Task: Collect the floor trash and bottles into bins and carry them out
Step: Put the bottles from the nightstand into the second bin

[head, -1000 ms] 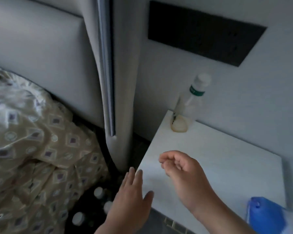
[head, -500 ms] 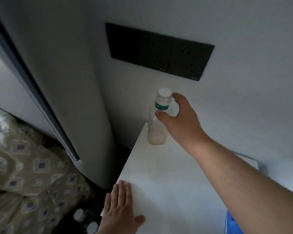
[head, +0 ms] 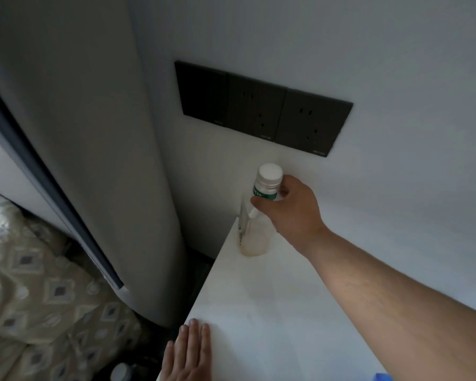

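Observation:
A clear plastic bottle (head: 254,235) with a white cap and a green neck band stands upright at the far left corner of the white bedside table (head: 272,320), close to the wall. My right hand (head: 289,207) grips the bottle around its neck, thumb in front and fingers behind. My left hand (head: 188,356) rests flat on the near left edge of the table, fingers straight. A white bottle cap (head: 120,373) shows in the dark gap below the table's left side.
A padded grey headboard panel (head: 99,160) rises left of the table. A patterned beige duvet (head: 39,303) covers the bed at lower left. A black socket panel (head: 261,108) sits on the wall above the bottle. Something blue (head: 379,377) peeks in at the bottom edge.
My right hand reached from the table's middle to the bottle and closed around its neck. My left hand stayed flat on the table's near edge. The view swung right and up.

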The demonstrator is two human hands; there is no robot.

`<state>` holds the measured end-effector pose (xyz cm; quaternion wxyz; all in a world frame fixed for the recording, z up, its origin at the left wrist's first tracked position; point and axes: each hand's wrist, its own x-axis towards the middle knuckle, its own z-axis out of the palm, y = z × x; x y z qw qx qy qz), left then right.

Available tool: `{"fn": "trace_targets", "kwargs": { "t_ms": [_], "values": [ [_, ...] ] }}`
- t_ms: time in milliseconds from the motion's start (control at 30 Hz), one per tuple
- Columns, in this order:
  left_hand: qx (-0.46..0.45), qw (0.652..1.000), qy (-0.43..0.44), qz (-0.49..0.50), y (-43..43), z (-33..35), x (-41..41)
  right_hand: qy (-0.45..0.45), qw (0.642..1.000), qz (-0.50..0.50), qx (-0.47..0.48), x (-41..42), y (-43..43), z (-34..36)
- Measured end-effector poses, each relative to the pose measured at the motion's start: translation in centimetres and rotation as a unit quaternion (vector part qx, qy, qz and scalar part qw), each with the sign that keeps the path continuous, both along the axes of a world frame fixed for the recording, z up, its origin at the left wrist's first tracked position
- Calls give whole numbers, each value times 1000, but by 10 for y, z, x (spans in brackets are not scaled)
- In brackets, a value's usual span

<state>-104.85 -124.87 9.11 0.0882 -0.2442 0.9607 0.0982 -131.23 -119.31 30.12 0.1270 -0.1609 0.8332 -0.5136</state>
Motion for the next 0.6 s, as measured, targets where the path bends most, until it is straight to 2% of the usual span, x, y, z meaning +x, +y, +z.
{"fn": "trace_targets", "kwargs": {
  "t_ms": [33, 100, 200, 267, 333, 400, 533, 567, 600],
  "values": [
    [-10, 1000, -4, 5, 5, 0, 0, -7, 1000, -7, -11, 2, 2, 1],
    [28, 999, -28, 16, 9, 7, -3, -29, 999, -20, -33, 7, 6, 6],
    [64, 998, -12, 26, 7, 11, -6, -57, 996, -23, -68, 16, 11, 16],
    [104, 995, -6, -2, 3, 14, -5, -68, 994, -19, -88, 23, 14, 23],
    [118, 992, 45, -19, 3, 11, -5, -70, 993, -19, -92, 31, 15, 28],
    [127, 990, 57, -19, 6, 12, -9, -69, 994, -18, -88, 41, 16, 36],
    [66, 995, 81, 0, 0, 29, -15, -59, 995, 11, -84, 66, 11, 53],
    [93, 994, 63, -3, -2, 36, -14, -57, 994, 19, -88, 75, 10, 56],
    [77, 993, 90, -25, -7, 40, -12, -54, 994, 28, -95, 85, 9, 60]
  ]
}}
